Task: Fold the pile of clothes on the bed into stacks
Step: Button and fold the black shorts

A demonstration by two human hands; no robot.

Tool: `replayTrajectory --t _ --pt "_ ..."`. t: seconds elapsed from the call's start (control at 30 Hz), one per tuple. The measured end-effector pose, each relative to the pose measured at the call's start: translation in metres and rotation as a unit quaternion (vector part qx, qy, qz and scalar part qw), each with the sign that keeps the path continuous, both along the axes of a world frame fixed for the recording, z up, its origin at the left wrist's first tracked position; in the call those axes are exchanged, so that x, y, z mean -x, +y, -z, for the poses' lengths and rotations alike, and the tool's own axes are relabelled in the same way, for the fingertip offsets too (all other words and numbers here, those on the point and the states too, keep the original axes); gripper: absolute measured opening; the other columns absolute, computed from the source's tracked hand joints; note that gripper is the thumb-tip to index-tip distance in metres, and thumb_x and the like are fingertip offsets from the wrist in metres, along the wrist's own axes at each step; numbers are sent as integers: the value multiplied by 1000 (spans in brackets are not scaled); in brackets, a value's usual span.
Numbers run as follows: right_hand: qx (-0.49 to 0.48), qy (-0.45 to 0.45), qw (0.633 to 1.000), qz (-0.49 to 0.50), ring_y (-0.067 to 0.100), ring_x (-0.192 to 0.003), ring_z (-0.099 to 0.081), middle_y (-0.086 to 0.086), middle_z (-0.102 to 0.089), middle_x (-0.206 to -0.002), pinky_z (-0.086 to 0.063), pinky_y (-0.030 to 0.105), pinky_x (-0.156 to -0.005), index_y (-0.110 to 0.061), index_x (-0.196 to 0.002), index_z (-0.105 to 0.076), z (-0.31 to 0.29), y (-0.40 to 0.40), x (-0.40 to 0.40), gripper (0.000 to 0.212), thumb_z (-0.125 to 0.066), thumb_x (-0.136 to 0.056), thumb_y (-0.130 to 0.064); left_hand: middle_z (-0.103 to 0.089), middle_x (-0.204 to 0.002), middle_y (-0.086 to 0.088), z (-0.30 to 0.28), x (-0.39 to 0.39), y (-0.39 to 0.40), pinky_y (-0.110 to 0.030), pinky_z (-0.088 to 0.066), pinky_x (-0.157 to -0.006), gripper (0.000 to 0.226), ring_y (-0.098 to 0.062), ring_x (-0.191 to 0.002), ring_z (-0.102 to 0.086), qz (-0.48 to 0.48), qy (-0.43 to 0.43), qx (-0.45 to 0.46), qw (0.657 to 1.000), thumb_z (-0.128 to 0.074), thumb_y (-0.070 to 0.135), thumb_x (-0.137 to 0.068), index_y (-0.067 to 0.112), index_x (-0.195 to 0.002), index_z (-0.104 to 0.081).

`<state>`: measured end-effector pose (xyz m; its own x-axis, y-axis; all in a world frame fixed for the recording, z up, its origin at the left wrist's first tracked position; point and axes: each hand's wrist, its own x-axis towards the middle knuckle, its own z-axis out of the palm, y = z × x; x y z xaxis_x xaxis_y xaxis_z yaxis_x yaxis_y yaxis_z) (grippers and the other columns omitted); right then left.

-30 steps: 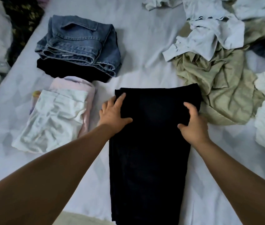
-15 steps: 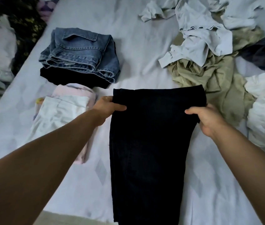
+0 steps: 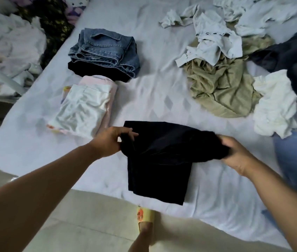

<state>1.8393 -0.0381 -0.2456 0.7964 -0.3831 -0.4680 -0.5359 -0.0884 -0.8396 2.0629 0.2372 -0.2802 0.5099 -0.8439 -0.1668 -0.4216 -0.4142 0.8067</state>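
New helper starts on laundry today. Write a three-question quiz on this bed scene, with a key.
1. True or false: both hands grip the black garment.
2. What lies on top of the far stack? A) blue jeans B) a towel C) socks
3. Fill in: the unfolded olive garment lies to the person's ____ of the folded stacks.

Key:
1. True: left hand and right hand each hold an end.
2. A, the blue jeans.
3. Right.

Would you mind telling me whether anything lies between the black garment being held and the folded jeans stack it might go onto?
Nothing visible does. Both hands, left hand and right hand, grip the black garment; only bare bed sheet lies between it and the jeans stack.
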Motion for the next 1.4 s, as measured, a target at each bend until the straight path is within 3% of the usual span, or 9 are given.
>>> replayTrajectory --t 0.13,0.3,0.43,0.6,0.7,0.83,0.97,1.13,1.4 --pt "169 63 967 -178 0 -122 -46 -2 -51 -134 -33 9 -99 -14 -132 -51 9 24 43 62 -61 -78 16 -62 -94 38 5 34 29 -37 -54 -85 43 1 -119 -47 67 -126 -28 989 -76 -9 -68 22 -99 -73" --pt "242 17 946 -216 11 -134 -34 -11 -46 -129 -23 4 -102 -7 -122 -61 35 56 79 58 -56 -72 23 -61 -127 3 17 73 51 -36 -51 -89 30 -21 -106 -64 174 -243 -86 951 -85 5 -62 25 -81 -74" --pt "344 60 879 -326 7 -144 -13 -21 -21 -144 -19 26 -115 -23 -138 -46 41 66 93 70 -48 -78 12 -6 -152 20 11 90 62 -29 -8 -117 56 -5 -144 -10 191 -234 -277 912 -44 -6 -83 35 -117 -61" --pt "387 -35 895 -220 24 -122 -53 0 -63 -123 -29 27 -101 -15 -113 -69 12 64 76 59 -39 -67 6 -67 -114 -9 -3 97 43 -40 -46 -91 32 -30 -100 -65 44 -269 -117 955 -45 9 -71 16 -84 -74" --pt "401 -78 897 -168 27 -107 -62 7 -68 -112 -37 28 -97 -11 -106 -72 9 64 55 46 -39 -74 -17 -63 -122 -10 -3 103 14 -43 -48 -92 37 -32 -106 -63 43 -290 -76 953 -42 26 -80 15 -100 -71" --pt "409 14 878 -247 29 -142 -23 7 -28 -154 -23 44 -112 -26 -142 -42 25 80 24 76 -25 -76 -61 6 -158 -1 7 113 -21 -48 -1 -116 65 -25 -146 4 110 -302 -191 927 -36 55 -91 35 -149 -15" --pt "416 137 847 -302 23 -140 29 -4 27 -154 6 58 -111 -41 -148 5 71 96 17 76 -17 -83 -73 47 -141 7 39 114 -28 -60 19 -108 90 -26 -131 42 150 -290 -344 880 -28 80 -79 44 -135 33" --pt "451 120 843 -267 30 -144 -5 4 -16 -157 -18 70 -100 -37 -145 -25 114 102 20 63 -15 -89 -67 51 -139 6 77 108 -29 -61 17 -109 90 -26 -130 44 168 -282 -373 868 -16 85 -73 44 -132 39" --pt "353 115 928 -30 23 -144 14 15 13 -157 0 56 -113 -47 -146 0 118 98 31 70 -23 -84 -70 5 -157 -14 90 93 7 -42 3 -116 76 -27 -145 9 -23 -204 -231 951 -23 80 -80 47 -146 -4"
